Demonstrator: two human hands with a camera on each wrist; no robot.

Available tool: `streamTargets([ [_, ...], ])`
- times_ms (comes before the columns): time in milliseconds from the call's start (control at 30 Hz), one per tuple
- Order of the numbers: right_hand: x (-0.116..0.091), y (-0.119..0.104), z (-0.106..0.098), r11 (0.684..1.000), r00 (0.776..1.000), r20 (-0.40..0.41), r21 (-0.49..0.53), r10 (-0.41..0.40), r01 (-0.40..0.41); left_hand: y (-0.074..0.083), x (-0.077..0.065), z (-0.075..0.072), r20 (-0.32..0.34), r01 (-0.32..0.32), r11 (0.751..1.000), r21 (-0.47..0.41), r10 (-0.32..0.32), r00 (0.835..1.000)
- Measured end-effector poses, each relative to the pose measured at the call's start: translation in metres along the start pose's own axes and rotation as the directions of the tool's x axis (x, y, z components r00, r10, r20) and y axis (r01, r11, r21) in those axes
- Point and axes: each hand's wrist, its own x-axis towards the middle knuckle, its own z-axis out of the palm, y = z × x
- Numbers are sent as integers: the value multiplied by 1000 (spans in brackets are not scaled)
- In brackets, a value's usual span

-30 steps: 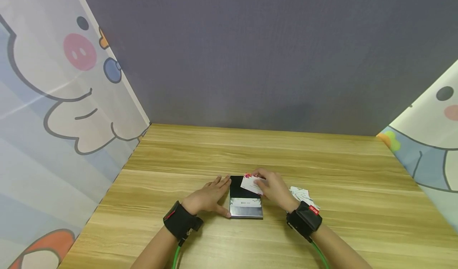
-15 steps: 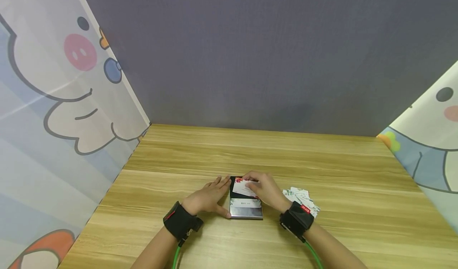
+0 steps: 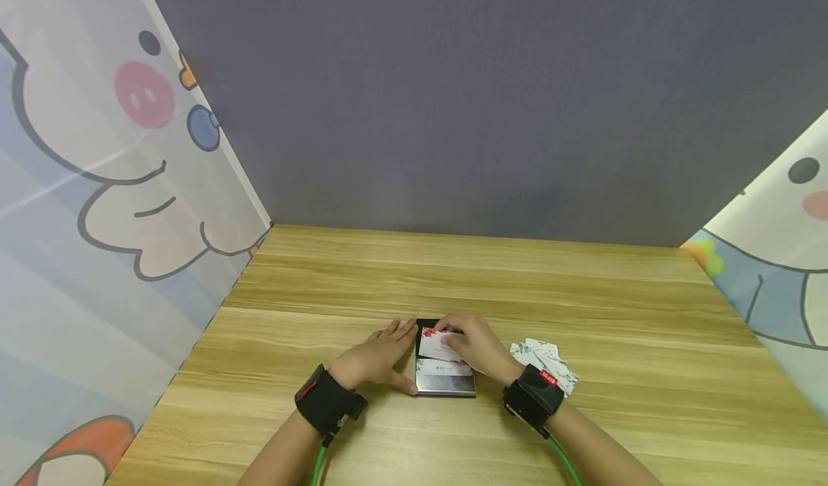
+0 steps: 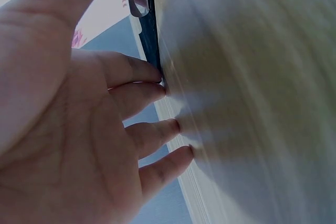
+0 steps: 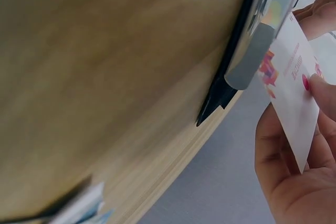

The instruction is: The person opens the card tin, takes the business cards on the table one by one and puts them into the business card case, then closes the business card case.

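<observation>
A flat business card case [image 3: 445, 384], black at the far part and shiny silver at the near end, lies on the table in the head view. Across its middle shows a white card with a leafy print [image 3: 446, 367]. My right hand [image 3: 481, 346] pinches a white business card [image 3: 436, 344] with red flowers at its corner, between thumb and fingers, low over the black part. The right wrist view shows this card tilted, its near edge by the case. My left hand [image 3: 375, 356] has its fingers extended, with fingertips and thumb touching the case's left side.
Several white cards with green leaf prints [image 3: 545, 360] lie fanned on the wooden table [image 3: 310, 270], right of the case and beside my right wrist. A grey panel [image 3: 466, 112] stands at the table's back. Printed cartoon sheets [image 3: 129, 184] flank both sides.
My right hand has brought the flowered card leftward over the case, then slightly nearer, so it now meets or overlaps the leafy card in view. The left hand stays put.
</observation>
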Motion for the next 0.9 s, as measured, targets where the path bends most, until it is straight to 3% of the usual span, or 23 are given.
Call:
streamTargets([
  [500, -1, 3, 5, 1000, 999, 50, -31, 6, -4, 1, -2, -1, -5, -1, 999, -45, 1, 1000],
  [900, -3, 2, 5, 998, 988, 157, -54, -5, 14, 1, -2, -2, 5, 9, 999, -47, -9, 1000],
])
